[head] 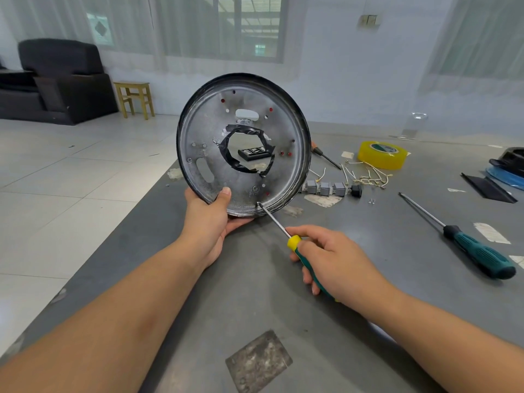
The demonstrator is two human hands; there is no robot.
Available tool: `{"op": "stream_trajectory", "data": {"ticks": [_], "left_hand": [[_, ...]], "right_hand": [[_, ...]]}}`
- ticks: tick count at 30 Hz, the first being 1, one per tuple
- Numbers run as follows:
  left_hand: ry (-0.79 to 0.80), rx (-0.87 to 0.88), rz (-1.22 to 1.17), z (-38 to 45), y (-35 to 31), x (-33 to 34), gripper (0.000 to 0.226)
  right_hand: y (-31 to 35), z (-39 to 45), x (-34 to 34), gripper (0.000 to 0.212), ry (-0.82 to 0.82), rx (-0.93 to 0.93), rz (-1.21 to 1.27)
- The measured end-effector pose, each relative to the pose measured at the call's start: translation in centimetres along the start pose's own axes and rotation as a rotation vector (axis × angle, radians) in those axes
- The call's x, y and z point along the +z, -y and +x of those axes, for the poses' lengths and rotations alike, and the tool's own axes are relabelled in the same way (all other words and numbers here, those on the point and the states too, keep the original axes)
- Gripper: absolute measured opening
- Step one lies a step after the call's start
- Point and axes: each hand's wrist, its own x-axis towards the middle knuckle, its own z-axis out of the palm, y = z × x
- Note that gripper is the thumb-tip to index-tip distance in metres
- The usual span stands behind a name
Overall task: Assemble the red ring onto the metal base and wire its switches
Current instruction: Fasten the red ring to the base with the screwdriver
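My left hand (211, 222) holds the round metal base (198, 131) upright on its edge over the table, thumb pressed on its inner face near the bottom rim. Red shows through several small holes in the base; the red ring itself is hidden behind it. My right hand (331, 259) grips a screwdriver (295, 242) with a yellow and green handle, its tip touching the base's lower rim area. Grey switches (326, 188) and a small black switch (356, 190) lie in a row to the right of the base, beside loose short wires (368, 177).
A second, larger green-handled screwdriver (479, 252) lies at the right. A yellow tape roll (381, 154), a small orange-handled tool (320, 151) and a black bit case (253, 152) sit further back. Dark and blue items (507, 171) rest at the far right edge. The table's left edge runs diagonally.
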Motion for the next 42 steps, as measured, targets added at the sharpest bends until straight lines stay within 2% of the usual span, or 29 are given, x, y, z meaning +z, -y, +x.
{"op": "stream_trajectory", "data": {"ticks": [14, 25, 29, 36, 42], "left_hand": [[0.006, 0.031, 0.006, -0.1, 0.1, 0.1, 0.038], [0.022, 0.126, 0.051, -0.4, 0.4, 0.1, 0.042], [0.037, 0.178, 0.099, -0.5, 0.6, 0.0, 0.047], [0.055, 0.231, 0.169, -0.4, 1.0, -0.1, 0.048], [0.054, 0.250, 0.160, -0.3, 1.1, -0.1, 0.045]], "right_hand": [[0.2, -0.1, 0.1, 0.030, -0.010, 0.025, -0.007], [0.7, 0.0, -0.1, 0.032, -0.004, 0.069, 0.027], [1.1, -0.1, -0.3, 0.029, 0.014, 0.137, 0.124], [1.7, -0.1, -1.9, 0.026, 0.093, 0.292, 0.437], [2.0, -0.1, -1.7, 0.021, 0.074, 0.294, 0.377]]}}
